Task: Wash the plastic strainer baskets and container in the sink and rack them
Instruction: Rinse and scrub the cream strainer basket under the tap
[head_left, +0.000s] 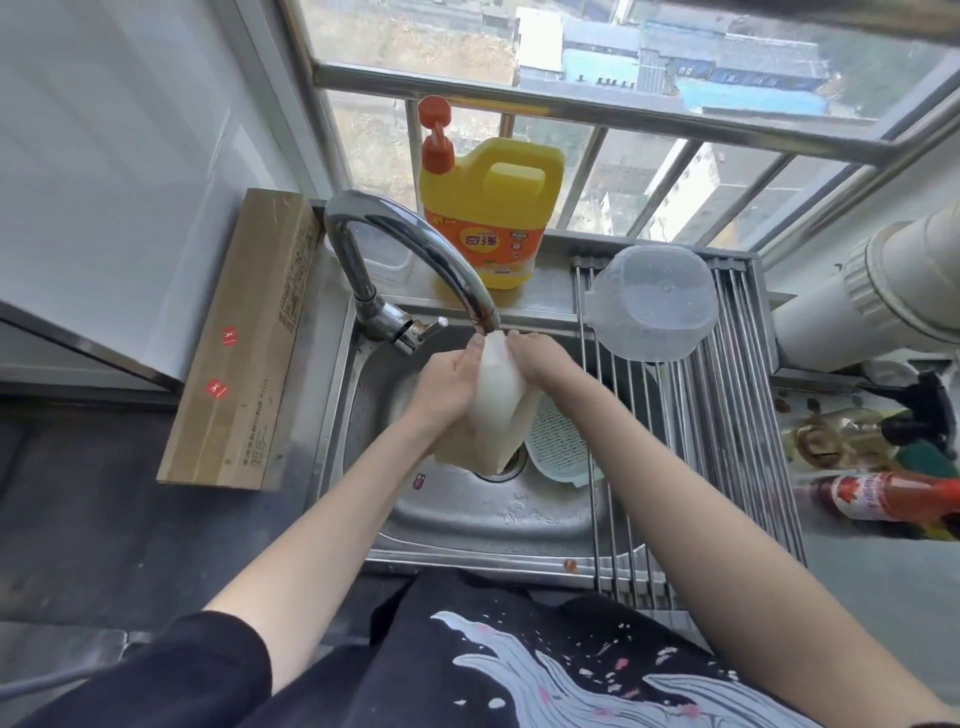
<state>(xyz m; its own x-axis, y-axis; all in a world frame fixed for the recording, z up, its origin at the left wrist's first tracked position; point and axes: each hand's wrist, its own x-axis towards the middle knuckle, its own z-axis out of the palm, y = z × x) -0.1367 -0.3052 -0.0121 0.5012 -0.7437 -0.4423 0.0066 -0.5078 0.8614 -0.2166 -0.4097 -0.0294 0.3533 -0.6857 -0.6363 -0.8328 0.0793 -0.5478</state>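
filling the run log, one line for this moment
both hands hold white basket under faucet | container racked | strainer in sink

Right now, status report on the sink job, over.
Both hands, left and right, gripping white basket under faucet. Clear container racked. Second strainer waiting in sink.

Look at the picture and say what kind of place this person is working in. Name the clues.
Probably a small home kitchen by a high window. Clues: a steel sink with a curved tap, a yellow detergent jug on the ledge, and a roll-up drying rack holding a clear container.
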